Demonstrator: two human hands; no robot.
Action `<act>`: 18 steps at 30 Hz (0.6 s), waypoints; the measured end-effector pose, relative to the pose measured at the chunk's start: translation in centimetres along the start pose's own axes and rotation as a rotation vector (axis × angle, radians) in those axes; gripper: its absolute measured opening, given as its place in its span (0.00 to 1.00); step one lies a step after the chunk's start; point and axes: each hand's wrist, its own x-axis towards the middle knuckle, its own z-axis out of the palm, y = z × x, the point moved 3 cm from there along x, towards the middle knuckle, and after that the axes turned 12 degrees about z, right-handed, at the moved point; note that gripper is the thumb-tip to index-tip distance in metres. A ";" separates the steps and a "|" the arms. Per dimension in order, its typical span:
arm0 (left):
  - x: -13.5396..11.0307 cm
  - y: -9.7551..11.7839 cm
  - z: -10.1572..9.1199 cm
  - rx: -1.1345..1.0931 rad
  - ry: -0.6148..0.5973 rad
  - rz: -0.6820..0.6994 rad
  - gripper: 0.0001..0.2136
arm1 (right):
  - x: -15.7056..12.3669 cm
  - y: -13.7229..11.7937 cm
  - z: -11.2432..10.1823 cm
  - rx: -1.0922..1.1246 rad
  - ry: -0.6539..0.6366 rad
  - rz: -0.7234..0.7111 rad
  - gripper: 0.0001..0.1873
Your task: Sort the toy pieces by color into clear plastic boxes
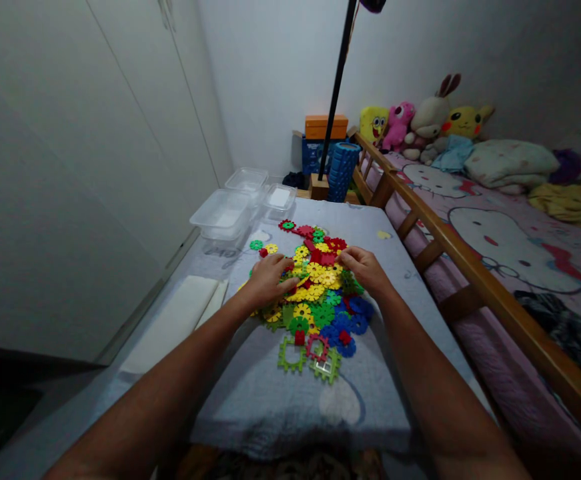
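Note:
A heap of plastic building pieces [315, 291] lies on the cloth-covered table, mostly gear-edged discs in yellow, green, blue and red. My left hand [270, 280] rests on the heap's left side, its thumb apart from the fingers and no piece visibly held. At the right edge, my right hand [365, 270] has thumb and forefinger drawn together beside a red piece [324, 256]; whatever they pinch is too small to make out. Closer to me lie a green square frame [281, 357], a green window piece [331, 367] and a pink-red arched piece [310, 349].
Clear plastic containers [223, 217] stand at the table's back left. A folded white sheet [175, 323] lies along the left side. To the right runs a wooden bed rail [420, 230]. A black pole [337, 87] rises behind the table beside a blue foam roller [343, 173].

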 end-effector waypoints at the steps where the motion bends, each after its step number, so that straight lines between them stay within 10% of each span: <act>1: -1.2 0.1 0.0 0.014 -0.004 -0.030 0.28 | -0.7 0.5 -0.8 -0.058 0.019 0.006 0.18; 4: -4.6 0.2 0.8 0.029 -0.066 -0.102 0.46 | -3.5 2.3 -3.0 -0.238 0.039 -0.015 0.20; 11: -7.4 1.0 3.4 0.059 -0.084 -0.089 0.60 | -10.5 6.5 -1.7 -0.624 -0.208 0.048 0.68; 18: -5.0 2.1 3.7 -0.019 0.005 -0.012 0.61 | -9.9 5.8 1.7 -0.557 -0.052 -0.044 0.47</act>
